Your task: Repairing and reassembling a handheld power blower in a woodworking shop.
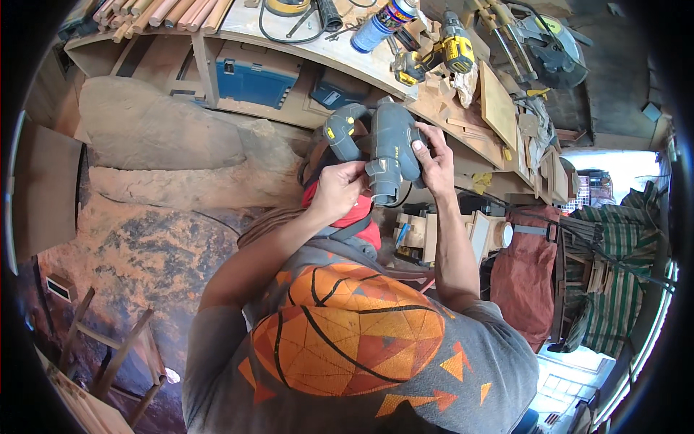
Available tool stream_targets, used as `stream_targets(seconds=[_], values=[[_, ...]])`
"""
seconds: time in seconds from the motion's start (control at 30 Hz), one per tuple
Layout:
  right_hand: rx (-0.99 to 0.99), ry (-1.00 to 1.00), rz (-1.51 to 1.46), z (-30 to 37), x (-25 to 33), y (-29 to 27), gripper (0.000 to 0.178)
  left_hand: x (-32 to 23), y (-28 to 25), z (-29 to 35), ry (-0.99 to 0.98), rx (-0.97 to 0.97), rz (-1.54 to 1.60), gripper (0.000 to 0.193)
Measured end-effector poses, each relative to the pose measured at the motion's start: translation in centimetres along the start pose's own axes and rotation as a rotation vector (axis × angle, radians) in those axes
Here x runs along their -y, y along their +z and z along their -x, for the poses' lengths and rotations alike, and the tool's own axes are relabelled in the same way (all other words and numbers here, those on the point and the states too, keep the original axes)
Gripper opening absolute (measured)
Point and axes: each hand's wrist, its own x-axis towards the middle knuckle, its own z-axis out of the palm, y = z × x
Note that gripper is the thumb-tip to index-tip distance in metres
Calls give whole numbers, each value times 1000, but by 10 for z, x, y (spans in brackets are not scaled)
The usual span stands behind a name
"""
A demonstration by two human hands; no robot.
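A dark grey handheld blower (390, 134) is held up in front of my chest, its round open outlet pointing back toward me. My left hand (337, 192) is closed, with thumb and fingertips pinching the left side of the outlet collar. My right hand (436, 160) grips the right side of the body, thumb on the near face and fingers curled behind. The blower's looped handle, with small yellow buttons, rises on the left, untouched by either hand. Just beyond it is the edge of the workbench (289, 42).
On the bench lie a yellow-and-black cordless drill (455, 47), a blue spray can (382, 27) and a bundle of wooden sticks (170, 13). Below sits a blue tool case (256, 76). Dust covers the floor (144, 239) at left; a wooden stool frame (116, 358) stands there.
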Motion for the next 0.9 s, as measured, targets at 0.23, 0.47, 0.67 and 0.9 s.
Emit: stream_targets(seconds=[0.23, 0.47, 0.67, 0.9], values=[[-53, 44, 52, 1, 0, -3, 37, -6, 7, 4, 132, -33, -286, 15], [-81, 18, 23, 5, 10, 0, 36, 7, -11, -9, 432, -121, -506, 6], [-100, -13, 43, 10, 10, 2, 38, -34, -19, -16, 216, -122, 264, 10], [-112, -34, 85, 9, 14, 5, 37, -87, -5, -5, 228, 117, -466, 6]])
